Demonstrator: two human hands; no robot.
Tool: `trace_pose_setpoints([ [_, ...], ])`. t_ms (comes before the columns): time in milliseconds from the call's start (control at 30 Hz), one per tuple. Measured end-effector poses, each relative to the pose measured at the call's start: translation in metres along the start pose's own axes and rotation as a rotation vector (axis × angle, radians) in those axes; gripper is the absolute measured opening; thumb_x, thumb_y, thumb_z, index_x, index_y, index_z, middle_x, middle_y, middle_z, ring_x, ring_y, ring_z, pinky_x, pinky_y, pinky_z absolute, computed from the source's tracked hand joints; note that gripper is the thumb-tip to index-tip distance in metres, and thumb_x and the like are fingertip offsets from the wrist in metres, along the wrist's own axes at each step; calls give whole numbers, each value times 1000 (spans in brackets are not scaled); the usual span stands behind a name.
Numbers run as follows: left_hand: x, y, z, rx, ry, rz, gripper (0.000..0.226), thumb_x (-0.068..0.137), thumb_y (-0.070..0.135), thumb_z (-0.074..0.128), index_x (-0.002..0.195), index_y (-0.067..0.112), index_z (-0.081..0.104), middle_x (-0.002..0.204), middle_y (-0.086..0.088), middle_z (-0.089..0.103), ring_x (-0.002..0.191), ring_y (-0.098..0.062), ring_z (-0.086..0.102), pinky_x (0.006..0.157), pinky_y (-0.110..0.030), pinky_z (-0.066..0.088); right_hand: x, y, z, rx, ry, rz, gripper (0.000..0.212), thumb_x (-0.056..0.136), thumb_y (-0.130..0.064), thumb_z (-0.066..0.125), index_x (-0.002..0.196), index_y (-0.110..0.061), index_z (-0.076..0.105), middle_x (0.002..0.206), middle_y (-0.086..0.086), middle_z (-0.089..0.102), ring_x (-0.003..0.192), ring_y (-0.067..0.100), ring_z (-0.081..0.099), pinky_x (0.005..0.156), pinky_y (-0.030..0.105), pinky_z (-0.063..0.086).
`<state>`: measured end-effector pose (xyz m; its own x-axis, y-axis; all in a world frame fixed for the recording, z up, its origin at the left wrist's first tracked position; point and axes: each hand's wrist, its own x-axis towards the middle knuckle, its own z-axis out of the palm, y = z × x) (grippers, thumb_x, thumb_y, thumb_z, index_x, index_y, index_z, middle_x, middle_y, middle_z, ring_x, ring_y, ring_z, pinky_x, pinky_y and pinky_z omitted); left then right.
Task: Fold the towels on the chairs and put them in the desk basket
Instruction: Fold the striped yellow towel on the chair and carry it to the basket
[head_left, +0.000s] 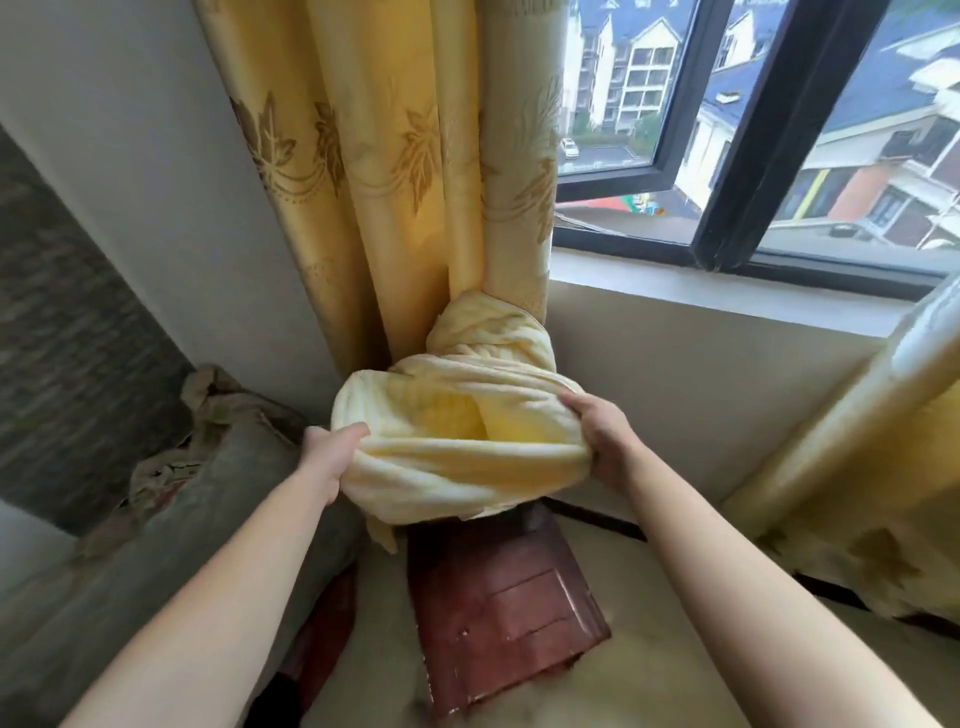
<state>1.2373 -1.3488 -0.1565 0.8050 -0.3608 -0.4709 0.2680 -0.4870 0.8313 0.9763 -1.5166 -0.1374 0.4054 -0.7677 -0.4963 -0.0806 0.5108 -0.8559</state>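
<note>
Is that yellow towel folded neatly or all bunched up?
Bunched, not folded: the yellow towel sags in twisted rolls between the left hand and the right hand, each gripping one end.

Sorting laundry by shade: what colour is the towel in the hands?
The towel is pale yellow, faintly ribbed; the head view shows it.

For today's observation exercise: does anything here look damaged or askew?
The yellow towel is bunched and twisted between the left hand and right hand. The wooden chair shows pale chips in its finish.
</note>
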Motion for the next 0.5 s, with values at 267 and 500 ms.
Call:
trace_pose_setpoints([
  [267, -89, 102, -8, -139, 318, 717, 70, 83, 17, 58, 145, 35, 31, 143, 0, 43, 123, -19, 47, 104, -33, 40, -35, -101, -25, 317, -167, -287, 41, 101, -20, 51, 131, 6, 58, 126, 26, 64, 116, 37, 64, 102, 49, 51],
  [500, -121, 127, -16, 431, 466, 1039, 53, 88, 20, 57, 140, 20, 44, 133, -16, 47, 117, -32, 50, 95, -34, 41, -49, -126, -28, 406, -50, -463, 37, 104, -29, 45, 134, -9, 56, 124, 17, 68, 110, 29, 68, 94, 44, 57],
])
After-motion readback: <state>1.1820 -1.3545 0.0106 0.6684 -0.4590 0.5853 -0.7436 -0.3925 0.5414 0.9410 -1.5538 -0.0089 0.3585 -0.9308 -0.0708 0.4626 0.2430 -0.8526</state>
